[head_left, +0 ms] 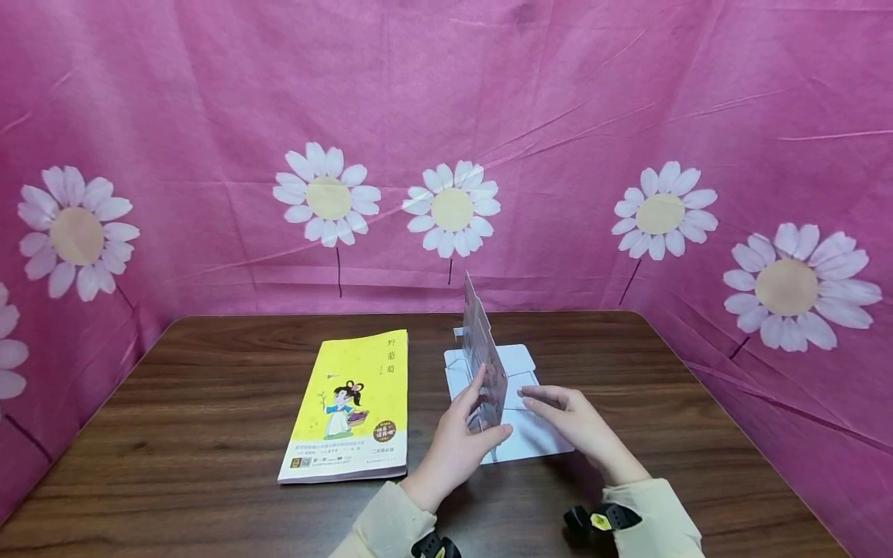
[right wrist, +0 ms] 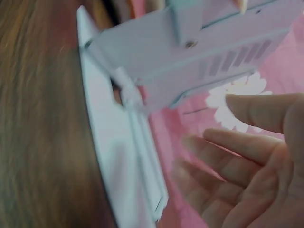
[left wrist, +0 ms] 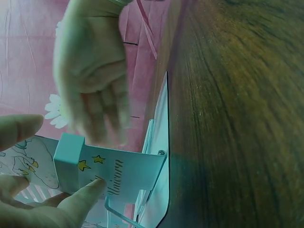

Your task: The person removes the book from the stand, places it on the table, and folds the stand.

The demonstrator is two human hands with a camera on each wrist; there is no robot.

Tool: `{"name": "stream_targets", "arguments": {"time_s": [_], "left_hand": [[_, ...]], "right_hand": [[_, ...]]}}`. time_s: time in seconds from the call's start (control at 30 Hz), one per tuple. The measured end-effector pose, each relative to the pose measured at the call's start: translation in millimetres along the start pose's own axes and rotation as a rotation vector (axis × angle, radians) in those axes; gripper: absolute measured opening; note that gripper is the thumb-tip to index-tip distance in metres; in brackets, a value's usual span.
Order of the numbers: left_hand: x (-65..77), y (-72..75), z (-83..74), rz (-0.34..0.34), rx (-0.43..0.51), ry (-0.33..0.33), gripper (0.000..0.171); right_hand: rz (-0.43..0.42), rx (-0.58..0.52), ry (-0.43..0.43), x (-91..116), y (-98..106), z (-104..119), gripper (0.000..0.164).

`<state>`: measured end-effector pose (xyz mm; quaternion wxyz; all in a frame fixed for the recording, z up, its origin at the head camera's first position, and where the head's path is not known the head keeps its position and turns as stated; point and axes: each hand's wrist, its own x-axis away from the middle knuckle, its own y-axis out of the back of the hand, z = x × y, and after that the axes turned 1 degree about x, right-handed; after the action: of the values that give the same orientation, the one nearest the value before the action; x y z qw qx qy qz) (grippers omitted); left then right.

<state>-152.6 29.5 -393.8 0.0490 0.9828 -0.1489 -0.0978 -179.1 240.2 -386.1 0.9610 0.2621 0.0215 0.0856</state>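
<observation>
A folding book stand stands on the table, its printed panel raised upright from a flat white base. My left hand grips the panel near its front edge, the thumb on one side. The left wrist view shows stars, lettering and a unicorn drawing on the panel, with a pale clip on it. To the right of the panel, my right hand hovers over the base with its fingers loosely extended, holding nothing. The plain slotted back of the panel faces it in the right wrist view.
Left of the stand lies a thick yellow book with a cartoon figure on its cover. Both rest on a dark wooden table. A pink cloth with white daisies hangs behind and at the sides.
</observation>
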Motion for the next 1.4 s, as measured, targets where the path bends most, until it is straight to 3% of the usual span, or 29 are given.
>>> {"name": "stream_targets", "arguments": {"time_s": [0.13, 0.23, 0.5, 0.67, 1.0, 1.17, 1.3, 1.4], "left_hand": [[-0.8, 0.3, 0.3, 0.01, -0.013, 0.011, 0.081], [-1.5, 0.2, 1.0, 0.024, -0.025, 0.007, 0.081], [-1.3, -1.2, 2.6, 0.064, -0.014, 0.002, 0.08], [-1.4, -1.8, 3.1, 0.082, -0.017, 0.001, 0.081], [-2.0, -1.9, 3.4, 0.121, -0.028, 0.014, 0.074], [-0.5, -1.7, 1.6, 0.148, -0.009, 0.029, 0.072], [-0.6, -1.5, 0.6, 0.113, 0.002, 0.042, 0.068], [-1.7, -0.4, 1.5, 0.06, 0.006, 0.06, 0.062]], "right_hand": [[0.013, -0.217, 0.057, 4.5, 0.5, 11.8, 0.046], [0.028, -0.315, 0.093, 9.4, 0.0, 23.3, 0.047], [0.043, -0.329, 0.145, 22.5, -1.4, 47.8, 0.047], [0.022, -0.408, 0.177, 24.8, -1.5, 51.1, 0.047], [-0.012, -0.588, 0.249, 24.3, 1.9, 46.7, 0.025], [-0.004, -0.682, 0.273, 12.6, 6.9, 17.9, 0.03], [0.009, -0.734, 0.259, 3.2, 10.4, -1.3, 0.034], [-0.009, -0.741, 0.239, 5.4, 11.6, 5.4, 0.033]]}}
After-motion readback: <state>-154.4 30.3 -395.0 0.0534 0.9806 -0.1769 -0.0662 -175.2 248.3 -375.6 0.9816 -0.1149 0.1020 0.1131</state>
